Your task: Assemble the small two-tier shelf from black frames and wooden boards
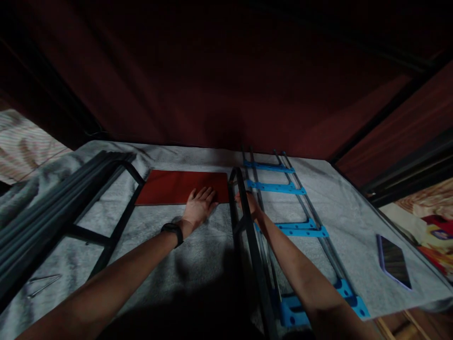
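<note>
My left hand [201, 204] lies flat on the front edge of a reddish-brown board [170, 187], fingers stretched out and holding nothing. The board spans between two dark metal frames, one on the left [122, 219] and one on the right [252, 231]. My right hand [250, 204] is at the right frame, close to the board's right end. Its fingers look curled together, partly hidden by the frame's bar. Whatever they may hold cannot be made out.
Blue plastic brackets [300, 230] joined by metal rods lie right of the frame. Grey tubes [53, 203] are bundled on the left, near thin metal tools [44, 283]. A phone [394, 261] rests far right on the light cloth [339, 208]. Dark red panels [212, 85] rise behind.
</note>
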{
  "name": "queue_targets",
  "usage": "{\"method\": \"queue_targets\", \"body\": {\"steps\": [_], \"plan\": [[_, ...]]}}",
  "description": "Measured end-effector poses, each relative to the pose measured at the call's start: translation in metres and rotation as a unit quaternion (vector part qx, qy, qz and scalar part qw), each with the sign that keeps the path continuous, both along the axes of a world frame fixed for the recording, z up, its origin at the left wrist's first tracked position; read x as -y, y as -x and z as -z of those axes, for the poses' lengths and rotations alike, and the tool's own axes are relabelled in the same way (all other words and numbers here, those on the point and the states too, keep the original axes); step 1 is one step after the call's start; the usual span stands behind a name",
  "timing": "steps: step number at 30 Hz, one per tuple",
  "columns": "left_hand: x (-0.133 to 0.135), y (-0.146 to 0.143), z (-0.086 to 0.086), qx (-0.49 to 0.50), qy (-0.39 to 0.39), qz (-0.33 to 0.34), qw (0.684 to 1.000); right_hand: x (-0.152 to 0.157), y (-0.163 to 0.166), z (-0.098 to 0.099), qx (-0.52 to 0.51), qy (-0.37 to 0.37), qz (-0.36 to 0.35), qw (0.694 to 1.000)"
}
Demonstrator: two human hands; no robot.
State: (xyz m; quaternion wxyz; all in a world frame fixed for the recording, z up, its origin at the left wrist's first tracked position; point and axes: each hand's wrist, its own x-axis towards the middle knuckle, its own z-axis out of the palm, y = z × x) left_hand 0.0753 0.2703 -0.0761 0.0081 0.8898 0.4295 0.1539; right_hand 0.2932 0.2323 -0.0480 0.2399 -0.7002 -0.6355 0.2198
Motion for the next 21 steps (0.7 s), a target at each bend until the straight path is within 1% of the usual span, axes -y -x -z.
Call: {"method": "queue_targets", "body": {"steps": [4,9,15,18,21], "plan": [[0.0003,0.0000,-0.0001,0.008,0.002,0.002,1.000,-0.0003,-0.0057,0.0004,-0.042,0.027,-0.022,0.999],[-0.0002,-0.0007,0.0009,0.007,0.006,0.001,1.000,0.0000,-0.0079,-0.0022,-0.093,0.021,-0.022,0.995],[0.0005,-0.0012,0.0003,0.011,0.003,-0.001,1.000,0.0022,-0.0077,-0.0093,-0.093,-0.006,-0.058,0.994],[0.0006,-0.0013,-0.0002,0.013,0.005,0.001,1.000,0.0016,-0.0090,-0.0071,-0.085,-0.001,-0.066,0.994],[0.0005,-0.0013,-0.0001,0.017,0.011,-0.001,1.000,0.0009,-0.0096,-0.0012,-0.067,-0.005,-0.054,0.996]]}}
